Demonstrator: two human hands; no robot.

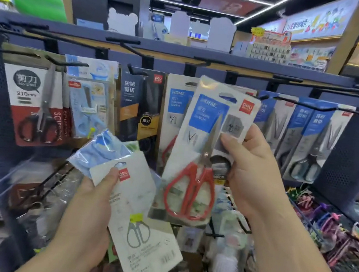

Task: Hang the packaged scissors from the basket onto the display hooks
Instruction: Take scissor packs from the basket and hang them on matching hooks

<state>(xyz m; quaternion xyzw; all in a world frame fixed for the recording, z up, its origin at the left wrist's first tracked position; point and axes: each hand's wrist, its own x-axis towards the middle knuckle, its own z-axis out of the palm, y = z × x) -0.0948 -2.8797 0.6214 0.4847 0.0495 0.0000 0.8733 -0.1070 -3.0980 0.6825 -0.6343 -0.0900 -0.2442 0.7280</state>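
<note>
Two hands, two separate jobs. The right hand [252,169] pinches the red-handled scissors pack [203,153] by its right edge, thumb flat on the front and fingers behind. It holds the pack up, a bit tilted, in front of the row of display hooks [312,106]. The left hand [91,213] sits lower and well apart from it. It grips a small stack of other packs, with a white-card pack of grey-handled scissors [139,217] on top and something blue in clear plastic [105,150] behind. I can't make out the basket anywhere.

On handling, I'd say this pack is light and fairly stiff, just a card back under a glossy blister. The scissors sit low in it, so it probably wants to swing from a side grip. The plastic front looks slick too, so a thumb can slide on it.

The hang slot [228,96] at the top is the bit that matters, and likely the weakest, since it's thin card round a cutout. My guess is a grip higher up, just beside the slot, makes steering it onto a peg way easier.

A matching HOME pack [174,107] with red handles hangs right behind it, so that peg looks like the home for this one.
</note>
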